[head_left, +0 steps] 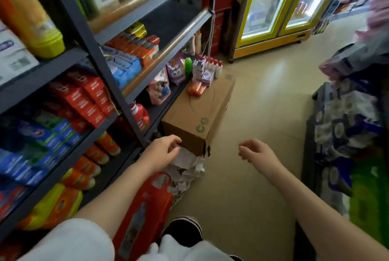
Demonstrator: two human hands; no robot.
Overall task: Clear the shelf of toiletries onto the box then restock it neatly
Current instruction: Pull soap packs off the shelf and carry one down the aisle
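Reaching forward with both hands empty — left hand (163, 151) loosely curled at the box's (195, 117) near corner, right hand (255, 152) relaxed beside it — the person should lift the toiletries (205, 71), clustered at the far end beyond both hands, singly.

box (195, 117): matt brown cardboard | shelf (109, 75): dark painted metal | floor (263, 113): smooth glossy tile

One cardboard box (197, 113) carries four small white bottles with red caps (213, 67) and two orange tubes (196, 89). Two fridge doors (282, 2) stand behind.
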